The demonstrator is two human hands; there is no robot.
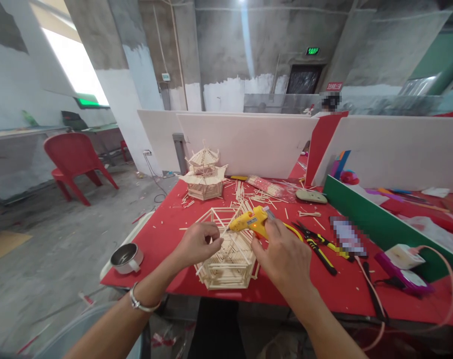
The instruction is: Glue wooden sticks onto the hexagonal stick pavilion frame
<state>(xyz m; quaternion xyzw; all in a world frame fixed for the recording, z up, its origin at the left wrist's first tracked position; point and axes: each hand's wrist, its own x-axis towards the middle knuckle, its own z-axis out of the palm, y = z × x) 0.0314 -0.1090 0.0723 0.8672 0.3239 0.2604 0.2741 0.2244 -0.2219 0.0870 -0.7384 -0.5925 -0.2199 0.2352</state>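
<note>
My right hand (286, 254) is wrapped round a yellow hot glue gun (251, 223), its nozzle pointing left. My left hand (198, 243) is closed in a pinch on a thin wooden stick (224, 233), its end close to the nozzle; most of the stick is hidden by the fingers. Beneath both hands stands a many-sided frame (228, 279) built of pale wooden sticks, its top partly covered by the hands. A finished-looking stick pagoda (204, 174) with two tiered roofs stands behind it to the left.
On the red table (155, 239) stands a metal cup (126, 258) at left. Loose sticks (241, 192) lie behind the frame. Pliers (322, 257), a blurred phone (348, 235), a beige oblong case (311, 196) and a charger (404, 256) with cables are at right, beside a green divider (379, 219).
</note>
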